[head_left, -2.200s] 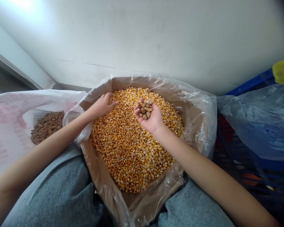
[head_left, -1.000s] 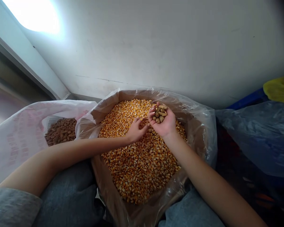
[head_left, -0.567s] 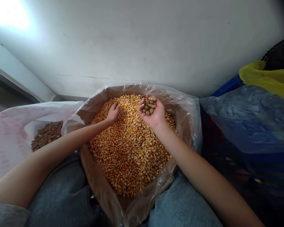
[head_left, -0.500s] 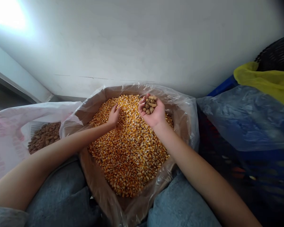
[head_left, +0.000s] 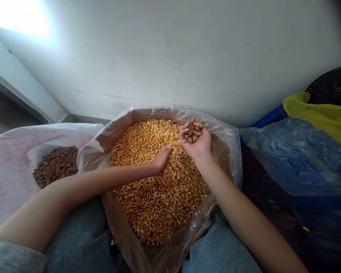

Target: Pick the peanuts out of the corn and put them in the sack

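A plastic-lined cardboard box [head_left: 223, 151] between my knees holds a heap of dried corn kernels [head_left: 147, 212]. My left hand [head_left: 162, 161] is over the middle of the heap, thumb stretched out, pushing through the kernels. Corn blurs with motion just right of it, and the lower fingers are partly hidden. Above the right side of the box, my right hand [head_left: 197, 144] is turned palm up, its fingers curled round several unshelled peanuts [head_left: 194, 133].
On the left, a white and pink sack [head_left: 8, 163] lies open with more brown peanuts [head_left: 57, 163] inside. To the right are a clear plastic bag [head_left: 298, 151], a yellow mesh cloth [head_left: 324, 113] and a black fan-like grille [head_left: 333, 85]. A pale wall [head_left: 170, 57] rises behind the box.
My left hand has swept rightward across the corn, setting kernels tumbling. The view has shifted slightly; my right hand still cups the peanuts.
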A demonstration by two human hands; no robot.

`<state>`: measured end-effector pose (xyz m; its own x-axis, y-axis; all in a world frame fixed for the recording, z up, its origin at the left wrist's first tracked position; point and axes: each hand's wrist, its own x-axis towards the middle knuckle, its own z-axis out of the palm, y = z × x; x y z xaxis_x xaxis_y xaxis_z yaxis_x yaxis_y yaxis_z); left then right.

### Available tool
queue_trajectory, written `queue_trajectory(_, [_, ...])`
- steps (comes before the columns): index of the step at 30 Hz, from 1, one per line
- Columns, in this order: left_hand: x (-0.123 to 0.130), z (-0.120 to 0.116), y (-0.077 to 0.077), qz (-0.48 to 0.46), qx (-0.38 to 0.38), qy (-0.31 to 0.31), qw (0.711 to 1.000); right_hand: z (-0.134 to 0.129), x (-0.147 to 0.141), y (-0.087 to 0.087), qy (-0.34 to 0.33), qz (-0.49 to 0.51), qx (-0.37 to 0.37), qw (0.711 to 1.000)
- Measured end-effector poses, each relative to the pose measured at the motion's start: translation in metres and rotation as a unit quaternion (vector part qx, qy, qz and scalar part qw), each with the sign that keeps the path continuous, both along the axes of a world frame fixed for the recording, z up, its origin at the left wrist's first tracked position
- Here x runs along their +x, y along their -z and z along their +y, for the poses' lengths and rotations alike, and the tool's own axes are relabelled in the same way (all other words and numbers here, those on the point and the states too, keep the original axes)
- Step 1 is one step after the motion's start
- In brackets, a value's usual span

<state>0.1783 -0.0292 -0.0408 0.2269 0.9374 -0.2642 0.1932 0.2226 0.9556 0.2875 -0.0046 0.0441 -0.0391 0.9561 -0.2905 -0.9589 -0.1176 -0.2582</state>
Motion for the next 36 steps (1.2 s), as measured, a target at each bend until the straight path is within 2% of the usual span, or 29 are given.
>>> queue_trajectory(3, [0.020,-0.014,-0.006,-0.031,0.073,0.138,0.987,0.000,0.001,0.001,0.006,0.002,-0.012,1.000])
queue_trajectory(5, [0.021,-0.010,-0.010,-0.024,0.127,0.182,0.975,0.000,0.002,0.001,0.005,0.001,-0.012,1.000])
queue_trajectory(7, [0.007,0.008,-0.013,0.027,0.172,0.133,0.976,0.000,0.004,0.002,0.006,-0.004,-0.003,1.000])
queue_trajectory(9, [-0.019,0.033,-0.013,0.119,0.207,0.038,0.970,0.001,0.006,0.002,0.008,-0.008,0.003,1.000])
queue_trajectory(11, [-0.051,0.057,-0.009,0.231,0.235,-0.022,0.944,0.002,0.007,0.003,0.010,-0.009,0.001,1.000])
queue_trajectory(12, [-0.066,0.066,-0.006,0.284,0.243,-0.036,0.927,0.002,0.007,0.004,0.010,-0.009,-0.002,1.000])
queue_trajectory(13, [-0.080,0.072,-0.002,0.297,0.244,-0.042,0.922,0.002,0.008,0.004,0.010,-0.007,-0.004,1.000])
queue_trajectory(15, [-0.099,0.075,0.006,0.303,0.243,-0.021,0.921,0.003,0.007,0.004,0.010,-0.004,-0.006,1.000])
queue_trajectory(17, [-0.105,0.070,0.015,0.295,0.229,-0.014,0.928,0.003,0.007,0.004,0.011,-0.002,-0.008,1.000])
queue_trajectory(20, [-0.094,0.058,0.024,0.278,0.183,-0.025,0.943,0.002,0.005,0.002,0.012,-0.003,-0.015,1.000])
queue_trajectory(24, [-0.064,0.043,0.030,0.246,0.119,-0.032,0.961,0.000,0.003,0.000,0.011,-0.016,-0.009,1.000])
queue_trajectory(31, [0.004,0.003,0.021,0.183,0.070,-0.037,0.980,-0.001,0.002,0.001,0.009,-0.019,0.000,1.000])
queue_trajectory(33, [0.018,-0.004,0.019,0.147,0.078,-0.005,0.986,0.000,0.002,0.002,0.008,-0.006,-0.004,1.000])
queue_trajectory(36, [0.024,-0.009,0.014,0.103,0.147,0.107,0.978,0.001,0.003,0.002,0.008,0.006,-0.007,1.000])
